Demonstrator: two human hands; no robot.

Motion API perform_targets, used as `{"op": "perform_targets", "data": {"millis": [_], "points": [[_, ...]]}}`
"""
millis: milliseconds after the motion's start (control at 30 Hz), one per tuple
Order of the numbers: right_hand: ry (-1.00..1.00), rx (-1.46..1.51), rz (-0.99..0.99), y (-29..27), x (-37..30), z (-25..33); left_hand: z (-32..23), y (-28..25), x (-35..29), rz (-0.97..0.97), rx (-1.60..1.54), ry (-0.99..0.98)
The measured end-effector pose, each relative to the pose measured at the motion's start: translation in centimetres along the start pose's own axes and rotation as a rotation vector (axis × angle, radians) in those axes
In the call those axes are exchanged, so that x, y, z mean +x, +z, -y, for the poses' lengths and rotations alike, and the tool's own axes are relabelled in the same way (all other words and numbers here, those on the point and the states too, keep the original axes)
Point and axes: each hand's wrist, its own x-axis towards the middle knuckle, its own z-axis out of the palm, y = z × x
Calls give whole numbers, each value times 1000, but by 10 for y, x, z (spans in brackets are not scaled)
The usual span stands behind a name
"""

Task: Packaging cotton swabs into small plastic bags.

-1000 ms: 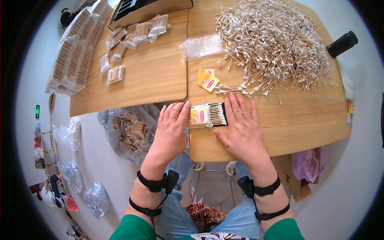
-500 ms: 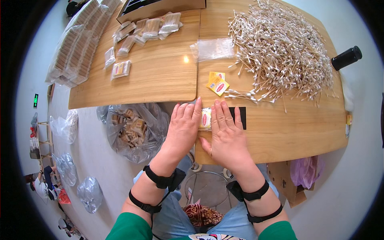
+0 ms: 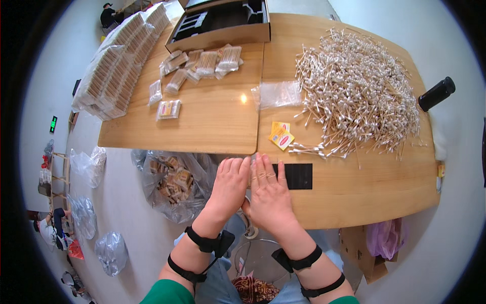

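My left hand (image 3: 231, 183) and my right hand (image 3: 269, 195) meet side by side at the table's front edge. The left fingers are held together and bent. Those of my right hand lie long and close, their tips against the left ones. The small pack of cotton swabs seen between them a moment ago is now almost wholly hidden by the fingers. Just right of my right hand lies a flat black pad (image 3: 299, 176). Beyond it are yellow cards (image 3: 282, 138) and several loose cotton swabs (image 3: 308, 149).
A large heap of cotton swabs (image 3: 357, 96) covers the right side. Filled swab packs (image 3: 206, 63) lie at the left, before an open box (image 3: 217, 33). Stacked packs (image 3: 119, 63) stand farther left. A grey bag (image 3: 200, 172) hangs below the edge. A black cylinder (image 3: 436, 94) stands far right.
My right hand has slid left off the black pad and closed up against my left hand, covering the pack. The whole view has tilted, so the table sits lower.
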Motion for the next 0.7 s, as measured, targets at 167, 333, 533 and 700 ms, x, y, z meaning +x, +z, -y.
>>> {"op": "perform_targets", "data": {"millis": [167,333,533,700], "points": [[-69,59,-7,2,11,18,12,-16,-7,33,5,-109],[-149,288,-159,-17,10,28,8,-48,-9,-113,-79,-100],[-131,279,-259,-74,-5,18,-39,-86,21,-217,-262,-21],[-24,141,-282,-101,-9,-12,-68,-70,59,-223,-312,70]]}}
